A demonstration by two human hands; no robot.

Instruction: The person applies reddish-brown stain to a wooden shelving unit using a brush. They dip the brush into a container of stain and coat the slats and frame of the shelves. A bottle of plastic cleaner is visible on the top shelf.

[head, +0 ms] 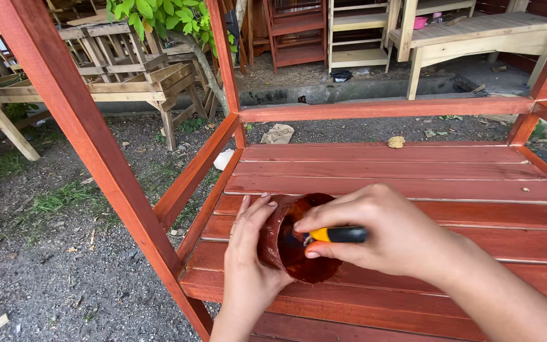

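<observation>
A red-stained slatted shelf frame (387,171) fills the view from 12 to 6 o'clock, its uprights and rails running off the edges. On the slats at about 6 o'clock stands a small stain container (295,244), tipped so that its mouth faces the viewer. The left hand (251,253) lies at 7 o'clock of it, fingers spread flat along its outer wall to steady it. The right hand (384,234), at 3 o'clock of the container, is closed around a brush handle (340,235), yellow and black, whose front end points into the mouth.

To dip well, I judge the container should stay braced against the slat, and the handle should go in at a shallow angle so that stain does not spill over the lip.

The bristles are hidden inside the container, so how much stain they carry cannot be told. The level of the stain is hard to make out. Both forearms are cut off at the bottom edge.
</observation>
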